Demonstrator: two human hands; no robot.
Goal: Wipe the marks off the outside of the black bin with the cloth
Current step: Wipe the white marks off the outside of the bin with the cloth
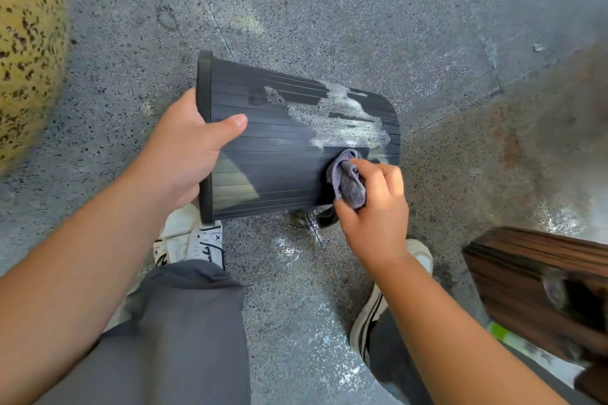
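Observation:
The black ribbed bin [279, 154] is held on its side above the floor, rim to the left and base to the right. White soapy foam [342, 118] covers its upper right part. My left hand [184, 151] grips the rim, thumb lying across the outer wall. My right hand [375, 207] holds a bunched grey cloth [348, 181] pressed to the bin's side just below the foam, near the base.
Speckled grey stone floor [329, 10] lies all around, with wet foam spots [289, 250] under the bin. My white shoes [194, 240] and grey trousers are below. A dark wooden piece of furniture [526, 279] stands at right; a yellow spotted object [26, 43] at far left.

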